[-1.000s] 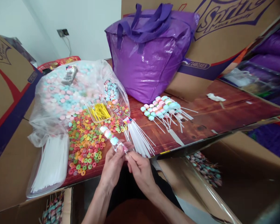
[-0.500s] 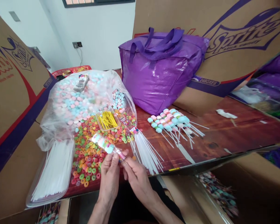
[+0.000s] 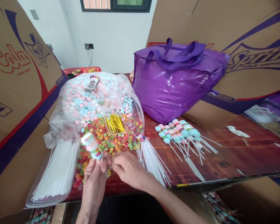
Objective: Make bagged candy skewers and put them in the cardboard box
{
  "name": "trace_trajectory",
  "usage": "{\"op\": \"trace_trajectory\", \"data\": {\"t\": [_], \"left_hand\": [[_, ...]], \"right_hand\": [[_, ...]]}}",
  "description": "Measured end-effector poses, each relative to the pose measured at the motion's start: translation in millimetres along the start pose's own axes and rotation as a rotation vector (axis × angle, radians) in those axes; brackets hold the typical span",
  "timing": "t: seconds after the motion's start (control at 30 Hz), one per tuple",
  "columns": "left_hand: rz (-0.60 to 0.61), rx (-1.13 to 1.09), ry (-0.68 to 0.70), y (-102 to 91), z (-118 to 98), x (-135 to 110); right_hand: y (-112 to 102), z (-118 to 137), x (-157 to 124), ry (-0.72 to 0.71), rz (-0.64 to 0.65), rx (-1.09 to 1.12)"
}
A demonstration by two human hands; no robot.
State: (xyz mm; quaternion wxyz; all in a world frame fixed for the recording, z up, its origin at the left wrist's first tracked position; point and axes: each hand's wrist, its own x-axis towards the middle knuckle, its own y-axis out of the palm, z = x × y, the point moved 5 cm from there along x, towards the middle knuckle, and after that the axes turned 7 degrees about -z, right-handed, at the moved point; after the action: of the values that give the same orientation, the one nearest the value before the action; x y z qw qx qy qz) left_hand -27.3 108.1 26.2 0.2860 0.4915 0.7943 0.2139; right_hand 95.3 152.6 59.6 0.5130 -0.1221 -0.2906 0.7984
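A candy skewer (image 3: pixel 92 146) of pastel marshmallows and fruit-coloured gummy rings stands tilted in my left hand (image 3: pixel 94 174), whose fingers are closed around its lower end. Clear wrapping seems to cover it. Close beside, my right hand (image 3: pixel 128 169) has its fingers curled in, the tips blurred near the left fingers; what they pinch, if anything, cannot be made out. Under and beyond both hands lie loose gummy rings (image 3: pixel 102 133). A clear tub of gold twist ties (image 3: pixel 115 123) sits among them. White sticks (image 3: pixel 154 158) fan out right of my right hand.
More white sticks (image 3: pixel 57 168) fill a tray at left. Behind is a clear bag of marshmallows (image 3: pixel 80 102). Finished-looking skewers (image 3: pixel 177 130) lie in a row at right, before a purple bag (image 3: pixel 172 84). Printed cardboard (image 3: pixel 242 37) stands on both sides.
The skewer has swung more upright and left in my left hand. My right hand has come away from its stick end, turning over knuckles up. The whole view has shifted slightly.
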Motion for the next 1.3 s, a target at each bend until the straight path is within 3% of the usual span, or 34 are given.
{"op": "trace_trajectory", "data": {"t": [0.07, 0.13, 0.27, 0.43, 0.6, 0.7, 0.77, 0.83, 0.93, 1.0, 1.13, 1.3], "left_hand": [[-0.035, -0.013, 0.057, -4.0, -7.9, 3.8], [-0.038, 0.01, 0.036, -6.7, -8.6, 6.5], [-0.041, 0.002, -0.067, -13.6, 1.8, 8.7], [-0.015, -0.015, -0.115, -20.8, 13.5, 10.2], [-0.049, -0.002, -0.14, -23.9, 19.2, 13.7], [-0.047, -0.032, -0.162, -21.8, 19.8, 15.4], [-0.054, -0.035, -0.18, -20.2, 20.2, 16.1], [-0.078, -0.015, -0.192, -18.9, 21.0, 16.2], [-0.115, 0.044, -0.184, -14.9, 23.4, 14.2], [-0.102, 0.095, -0.159, -9.2, 25.5, 11.0], [-0.019, 0.179, -0.161, 5.3, 33.8, 0.6], [0.038, 0.221, -0.191, 14.4, 42.0, -14.1]], "right_hand": [[-21.6, -3.7, 26.9, -0.018, -0.14, -0.363], [-39.8, -11.9, 57.8, 0.058, -0.249, -0.598], [-44.1, -35.2, 108.1, 0.19, -0.138, -0.81], [-32.5, -49.0, 120.3, 0.172, -0.06, -0.803], [-37.4, -47.0, 114.1, 0.173, -0.106, -0.782], [-44.6, -48.1, 109.8, 0.178, -0.217, -0.705], [-47.8, -48.2, 101.4, 0.135, -0.332, -0.487], [-46.4, -46.6, 85.1, 0.067, -0.411, -0.128], [-31.2, -41.3, 48.4, 0.058, -0.371, 0.36], [-15.9, -35.0, 21.2, 0.1, -0.299, 0.516], [4.8, -27.8, -19.8, 0.128, -0.29, 0.512], [6.5, -37.4, -41.2, 0.137, -0.489, 0.395]]}}
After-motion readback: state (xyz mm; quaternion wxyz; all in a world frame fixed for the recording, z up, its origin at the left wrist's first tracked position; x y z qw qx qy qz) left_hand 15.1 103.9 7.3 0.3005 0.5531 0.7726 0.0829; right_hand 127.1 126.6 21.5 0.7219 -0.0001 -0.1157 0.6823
